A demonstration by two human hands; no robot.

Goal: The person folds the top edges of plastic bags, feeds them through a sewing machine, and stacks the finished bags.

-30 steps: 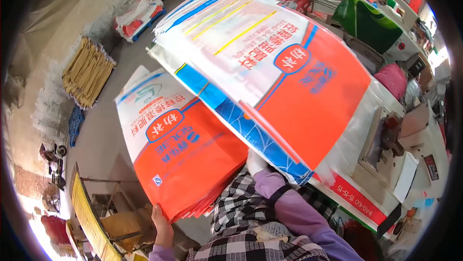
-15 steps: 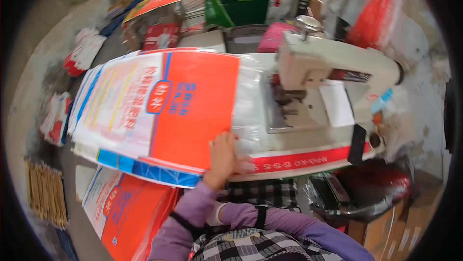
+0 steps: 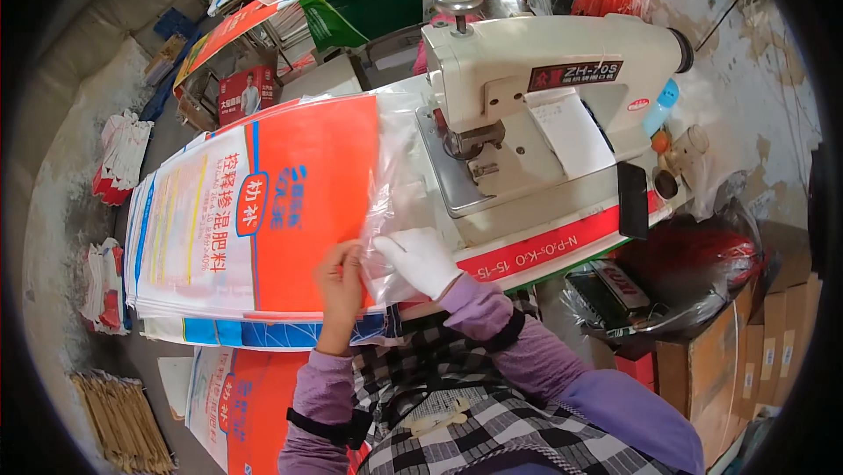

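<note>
A stack of orange, white and blue woven sacks (image 3: 246, 220) lies flat on the sewing table (image 3: 527, 251). A clear plastic liner (image 3: 395, 185) sticks out of the top sack's open end, toward the cream sewing machine (image 3: 544, 80). My bare left hand (image 3: 341, 277) pinches the sack's near corner where the liner comes out. My right hand (image 3: 420, 260), in a white glove, grips the liner's near edge just beside it. Both hands sit at the table's front edge, left of the machine's needle plate (image 3: 461, 172).
More orange sacks (image 3: 237, 405) lie low at my left. Bundles of sacks (image 3: 118, 159) sit on the floor at the far left. A green sack (image 3: 369, 5) and stacked sacks lie behind the machine. Black bags (image 3: 676, 277) and cardboard boxes (image 3: 755, 343) stand at the right.
The sack stack has come down flat onto the table and slid toward the machine. My gloved right hand has come into view and taken the liner; my left hand moved to the sack's corner.
</note>
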